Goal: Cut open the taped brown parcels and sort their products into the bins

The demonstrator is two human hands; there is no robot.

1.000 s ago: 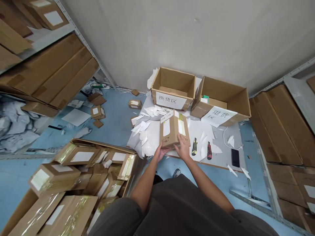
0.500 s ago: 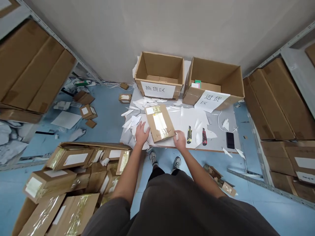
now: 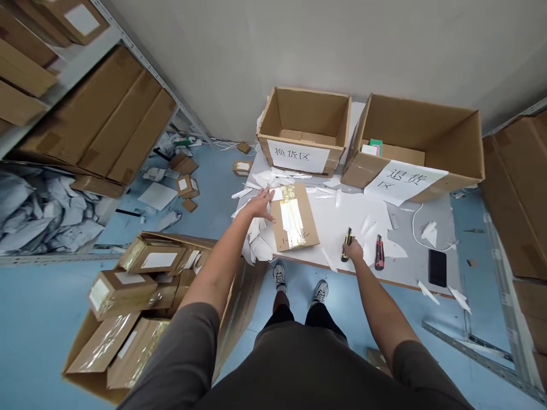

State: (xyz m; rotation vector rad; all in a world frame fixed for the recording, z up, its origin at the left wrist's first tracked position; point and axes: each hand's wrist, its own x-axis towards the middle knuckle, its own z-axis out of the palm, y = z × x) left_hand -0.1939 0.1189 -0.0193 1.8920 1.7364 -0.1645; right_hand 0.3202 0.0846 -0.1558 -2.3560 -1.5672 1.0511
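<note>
Box (image 3: 307,219) lies long axis away, angled slightly left; left hand (image 3: 259,206) at its edge, fingers apart; right hand (image 3: 355,249) on cutter (image 3: 345,254), grip unclear.

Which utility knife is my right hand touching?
The yellow-and-black knife, on the left; your right hand is on it, while the red-and-black knife lies untouched.

At centre, a brown rectangular cardboard carton (image 3: 308,213) with a white paper label (image 3: 291,216) and yellowish tape (image 3: 289,192); rightward, a slim yellow-and-black plastic cutter (image 3: 348,237) and a red-and-black plastic cutter (image 3: 379,253).
</note>
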